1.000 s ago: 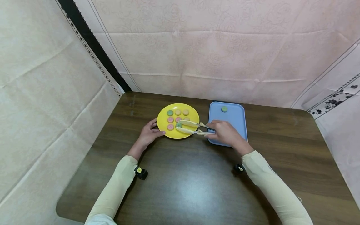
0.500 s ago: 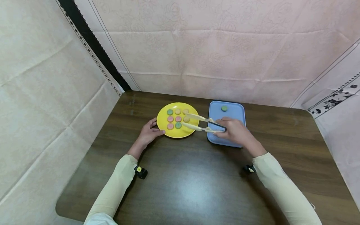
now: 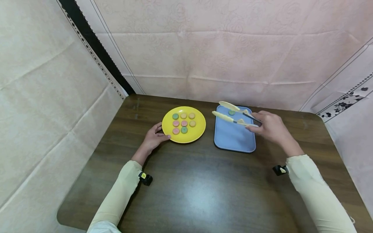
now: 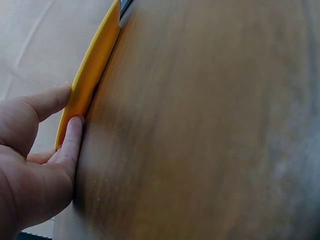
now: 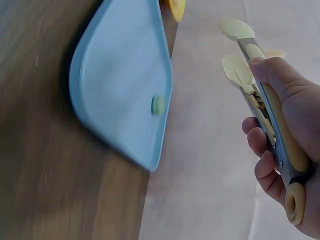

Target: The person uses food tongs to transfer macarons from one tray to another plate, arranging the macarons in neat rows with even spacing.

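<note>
A yellow plate [image 3: 197, 133] carries several macarons in rows: green, cream and pink ones [image 3: 176, 131]. At its left rim my left hand [image 3: 153, 138] holds the edge, thumb and fingers meeting the rim in the left wrist view. My right hand [image 3: 269, 126] grips a pair of tongs [image 5: 280, 125] with cream tips and metal arms. The tongs' tips are spread apart with nothing between them. They hover over the blue tray [image 3: 234, 139], overlapping its far left part in the head view. One green macaron [image 5: 158, 105] lies on that tray near its far edge.
The brown wooden table [image 3: 186, 181] bears both dishes, plate left and tray right, with a narrow gap between. Pale patterned cloth [image 3: 221, 58] hangs behind the table's far edge and along the left side.
My right hand has carried the tongs from over the plate's near macarons rightward and away, to above the tray. The left hand stays at the plate's rim.
</note>
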The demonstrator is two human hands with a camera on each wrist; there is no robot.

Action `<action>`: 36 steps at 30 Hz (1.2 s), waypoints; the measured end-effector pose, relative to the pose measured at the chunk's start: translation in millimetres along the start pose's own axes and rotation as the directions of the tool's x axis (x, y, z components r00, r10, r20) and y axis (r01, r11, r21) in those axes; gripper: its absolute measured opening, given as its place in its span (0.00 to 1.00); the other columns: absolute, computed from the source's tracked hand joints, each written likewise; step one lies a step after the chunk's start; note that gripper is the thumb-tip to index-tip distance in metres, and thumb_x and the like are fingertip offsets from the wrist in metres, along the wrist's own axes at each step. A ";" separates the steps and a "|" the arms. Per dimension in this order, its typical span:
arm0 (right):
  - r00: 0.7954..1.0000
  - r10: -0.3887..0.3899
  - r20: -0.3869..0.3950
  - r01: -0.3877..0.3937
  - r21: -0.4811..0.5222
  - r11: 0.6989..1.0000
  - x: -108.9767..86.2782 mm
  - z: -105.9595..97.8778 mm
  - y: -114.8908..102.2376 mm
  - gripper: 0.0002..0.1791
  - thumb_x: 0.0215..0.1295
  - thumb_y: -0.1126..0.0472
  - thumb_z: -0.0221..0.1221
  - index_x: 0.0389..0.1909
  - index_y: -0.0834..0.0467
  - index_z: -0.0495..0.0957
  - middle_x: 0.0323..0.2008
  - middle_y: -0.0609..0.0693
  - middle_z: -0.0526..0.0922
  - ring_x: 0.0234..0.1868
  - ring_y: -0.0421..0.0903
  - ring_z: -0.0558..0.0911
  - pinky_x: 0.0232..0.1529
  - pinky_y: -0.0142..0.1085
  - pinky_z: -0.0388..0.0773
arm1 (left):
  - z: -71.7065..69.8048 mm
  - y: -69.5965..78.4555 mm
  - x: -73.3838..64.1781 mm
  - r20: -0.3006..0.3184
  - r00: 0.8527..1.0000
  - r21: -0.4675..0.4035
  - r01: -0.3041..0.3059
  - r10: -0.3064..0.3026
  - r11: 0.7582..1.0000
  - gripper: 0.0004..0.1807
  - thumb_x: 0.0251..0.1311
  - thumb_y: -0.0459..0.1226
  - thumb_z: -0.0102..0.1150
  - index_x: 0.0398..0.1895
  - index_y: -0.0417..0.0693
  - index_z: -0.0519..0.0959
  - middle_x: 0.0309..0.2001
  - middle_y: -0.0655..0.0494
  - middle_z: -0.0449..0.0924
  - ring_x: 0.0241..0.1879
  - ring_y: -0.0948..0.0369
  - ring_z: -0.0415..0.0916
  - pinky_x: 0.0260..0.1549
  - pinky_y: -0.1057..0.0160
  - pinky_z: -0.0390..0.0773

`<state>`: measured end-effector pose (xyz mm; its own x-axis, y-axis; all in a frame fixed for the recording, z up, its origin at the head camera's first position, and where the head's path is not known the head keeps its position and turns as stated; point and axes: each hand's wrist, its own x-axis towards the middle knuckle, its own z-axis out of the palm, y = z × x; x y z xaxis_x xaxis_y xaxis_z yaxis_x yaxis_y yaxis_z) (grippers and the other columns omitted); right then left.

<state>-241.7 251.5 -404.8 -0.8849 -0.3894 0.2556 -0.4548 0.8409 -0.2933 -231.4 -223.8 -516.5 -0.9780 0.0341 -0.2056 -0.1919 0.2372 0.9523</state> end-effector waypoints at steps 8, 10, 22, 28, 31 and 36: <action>0.998 0.059 -0.005 -0.059 0.001 0.998 -2.9 -4.5 32.3 0.32 0.61 0.51 0.72 0.59 0.68 0.80 0.41 0.63 0.84 0.33 0.54 0.77 0.37 0.53 0.75 | -0.5 4.1 -3.8 0.005 1.000 -0.001 0.000 0.000 1.000 0.47 0.62 0.36 0.72 0.81 0.47 0.56 0.72 0.42 0.64 0.57 0.47 0.76 0.46 0.65 0.80; 0.997 0.076 0.017 -0.076 -0.001 0.997 -3.5 -3.3 38.0 0.32 0.62 0.50 0.72 0.60 0.68 0.80 0.41 0.63 0.84 0.33 0.54 0.76 0.36 0.52 0.74 | -0.2 -0.2 -1.6 -0.005 1.000 0.001 -0.002 0.002 1.000 0.47 0.61 0.37 0.73 0.80 0.48 0.57 0.71 0.43 0.65 0.57 0.48 0.76 0.47 0.64 0.80; 0.996 0.082 0.025 -0.082 -0.001 0.997 -6.1 17.6 64.9 0.30 0.62 0.51 0.72 0.55 0.71 0.81 0.40 0.66 0.85 0.36 0.59 0.82 0.40 0.58 0.76 | 1.0 0.4 -2.7 0.004 1.000 -0.008 -0.003 0.003 1.000 0.47 0.61 0.37 0.73 0.80 0.48 0.57 0.71 0.43 0.65 0.56 0.48 0.76 0.45 0.64 0.80; 0.996 0.074 0.041 -0.074 -0.011 0.997 -7.4 25.9 71.1 0.29 0.63 0.52 0.71 0.55 0.71 0.81 0.38 0.65 0.84 0.35 0.60 0.81 0.38 0.57 0.75 | 1.7 1.4 -2.3 0.002 1.000 -0.003 0.004 -0.004 1.000 0.47 0.61 0.37 0.72 0.80 0.48 0.57 0.72 0.44 0.65 0.57 0.49 0.76 0.46 0.64 0.80; 0.995 0.085 0.054 -0.084 -0.014 0.996 -7.5 28.2 72.4 0.29 0.63 0.52 0.71 0.55 0.71 0.81 0.39 0.65 0.84 0.36 0.60 0.81 0.39 0.57 0.75 | 1.2 1.6 -2.2 0.000 1.000 0.002 0.006 -0.006 1.000 0.48 0.61 0.37 0.73 0.81 0.48 0.56 0.72 0.44 0.65 0.57 0.49 0.76 0.46 0.64 0.80; 0.989 0.122 0.084 -0.123 -0.003 0.992 -7.6 31.9 73.5 0.30 0.65 0.52 0.70 0.56 0.72 0.81 0.41 0.66 0.84 0.37 0.59 0.81 0.40 0.57 0.75 | -0.2 1.6 -2.5 0.001 1.000 0.012 0.004 -0.004 1.000 0.48 0.62 0.37 0.72 0.81 0.47 0.55 0.73 0.42 0.63 0.57 0.48 0.76 0.47 0.64 0.80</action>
<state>-271.6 304.3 -457.7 -0.9392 -0.3137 0.1396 -0.3426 0.8835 -0.3194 -229.3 -223.7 -514.4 -0.9772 0.0340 -0.2094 -0.1946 0.2493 0.9487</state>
